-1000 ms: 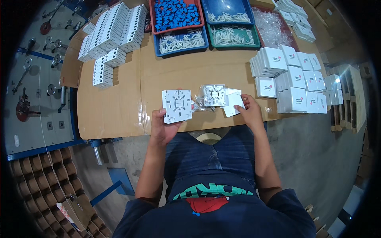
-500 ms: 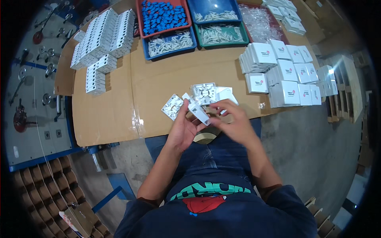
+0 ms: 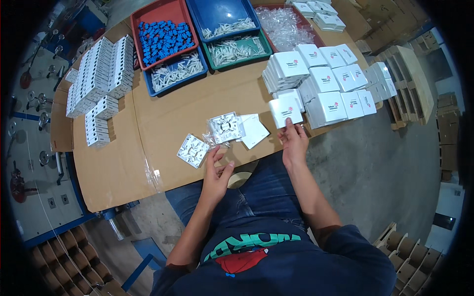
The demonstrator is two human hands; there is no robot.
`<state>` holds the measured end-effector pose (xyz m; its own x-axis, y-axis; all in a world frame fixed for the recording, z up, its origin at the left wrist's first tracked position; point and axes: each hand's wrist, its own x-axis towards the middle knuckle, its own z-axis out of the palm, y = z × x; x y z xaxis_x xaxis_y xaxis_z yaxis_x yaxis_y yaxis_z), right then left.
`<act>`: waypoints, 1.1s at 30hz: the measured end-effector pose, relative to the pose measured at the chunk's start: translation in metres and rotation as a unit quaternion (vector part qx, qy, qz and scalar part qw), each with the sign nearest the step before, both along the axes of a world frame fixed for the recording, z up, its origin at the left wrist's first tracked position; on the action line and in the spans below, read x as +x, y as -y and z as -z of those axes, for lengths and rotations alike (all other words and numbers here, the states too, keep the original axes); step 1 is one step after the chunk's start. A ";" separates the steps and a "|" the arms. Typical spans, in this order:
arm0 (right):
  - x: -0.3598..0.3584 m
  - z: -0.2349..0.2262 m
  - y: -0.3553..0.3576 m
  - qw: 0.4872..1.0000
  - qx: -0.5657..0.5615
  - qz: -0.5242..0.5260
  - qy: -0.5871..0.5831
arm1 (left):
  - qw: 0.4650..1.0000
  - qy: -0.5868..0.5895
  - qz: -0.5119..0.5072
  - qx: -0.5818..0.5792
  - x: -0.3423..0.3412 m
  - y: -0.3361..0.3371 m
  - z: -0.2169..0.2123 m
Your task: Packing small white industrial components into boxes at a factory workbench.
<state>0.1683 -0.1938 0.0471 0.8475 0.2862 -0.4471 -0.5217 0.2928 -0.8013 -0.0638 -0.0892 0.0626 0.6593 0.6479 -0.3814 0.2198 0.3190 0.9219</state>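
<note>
My right hand (image 3: 295, 143) reaches to the table's right part and grips the lower edge of a small white box (image 3: 285, 110), which sits against the stacked white boxes (image 3: 323, 81). My left hand (image 3: 217, 170) rests at the table's front edge with its fingers apart; its fingertips touch the crumpled edge of a clear plastic bag (image 3: 213, 142). A white square plate (image 3: 193, 150) lies just left of that hand. A second plate in a clear bag (image 3: 225, 128) and a white flat card (image 3: 254, 130) lie just beyond it.
The cardboard-covered table (image 3: 163, 113) carries a red tray of blue parts (image 3: 165, 37), blue and green trays of white parts (image 3: 232, 42), clear bags (image 3: 284, 27) and rows of white pieces (image 3: 98, 74) at left. A wooden pallet (image 3: 410, 84) stands to the right.
My hands, earlier together over the table's middle handling a white piece, have parted. The right hand moved right with a white box to the stacks; the left hand dropped back beside the plate.
</note>
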 end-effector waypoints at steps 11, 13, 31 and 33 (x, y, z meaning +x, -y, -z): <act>0.036 0.019 0.000 0.999 -0.017 0.038 0.034 | 0.998 -0.023 0.036 0.046 -0.009 0.017 0.004; 0.037 0.017 0.000 0.998 0.002 0.054 0.027 | 0.998 -0.028 0.037 0.049 -0.010 0.017 0.005; 0.010 0.034 0.012 0.981 -0.122 -0.077 0.128 | 0.898 -0.157 -0.047 0.409 0.012 -0.034 -0.012; -0.012 0.010 0.000 0.908 -0.242 -0.173 0.296 | 0.871 -0.173 -0.057 0.456 0.022 -0.049 -0.015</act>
<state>0.1564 -0.1937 0.0374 0.8769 0.4727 -0.0873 0.0480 -0.2668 -0.9625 -0.0415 -0.0398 0.0774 0.5187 0.8391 0.1642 0.5494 -0.4743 0.6879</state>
